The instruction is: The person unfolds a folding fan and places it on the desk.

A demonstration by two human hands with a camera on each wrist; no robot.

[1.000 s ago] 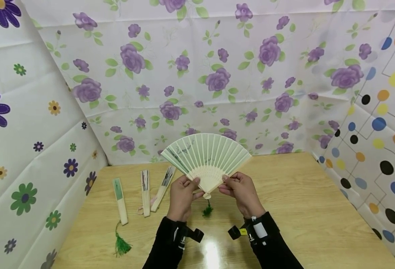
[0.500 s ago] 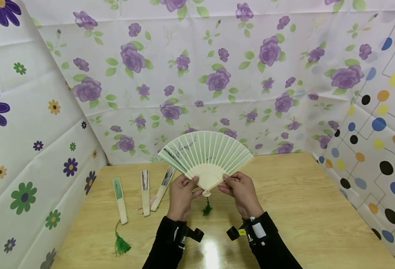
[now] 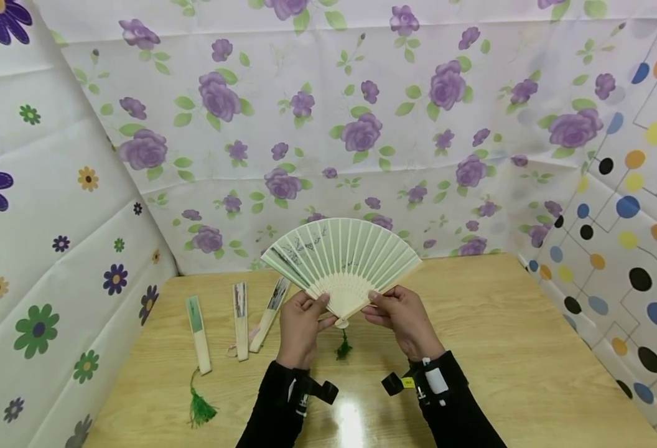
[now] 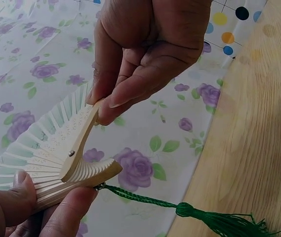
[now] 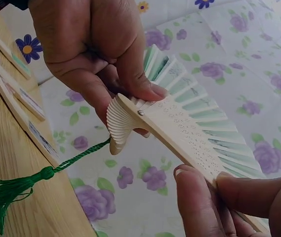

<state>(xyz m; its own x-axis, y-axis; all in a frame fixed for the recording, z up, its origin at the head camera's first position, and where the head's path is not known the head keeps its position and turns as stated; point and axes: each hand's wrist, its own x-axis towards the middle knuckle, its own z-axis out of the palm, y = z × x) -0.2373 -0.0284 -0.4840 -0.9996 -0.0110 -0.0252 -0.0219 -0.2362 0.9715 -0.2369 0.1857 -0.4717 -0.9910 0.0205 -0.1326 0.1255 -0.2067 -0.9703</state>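
Note:
A pale green folding fan (image 3: 345,255) is spread wide above the table, with cream ribs and a dark painted design on its left part. My left hand (image 3: 299,326) pinches its left outer rib between thumb and fingers. On the other side, my right hand (image 3: 404,318) pinches the right outer rib. From the fan's pivot hangs a green tassel (image 4: 214,217), clear of the table. In the right wrist view the pierced ribs (image 5: 180,123) fan out from a metal rivet.
Three folded fans lie on the wooden table (image 3: 502,348) at the left: one green fan (image 3: 198,333) with a green tassel (image 3: 201,407), a middle fan (image 3: 241,320) and a slanted fan (image 3: 269,314). Flowered cloth (image 3: 362,93) hangs behind the table.
The fan rose slightly and opened a little wider between one second and half a second ago. Since then it has hardly moved, and both hands keep their pinch on it.

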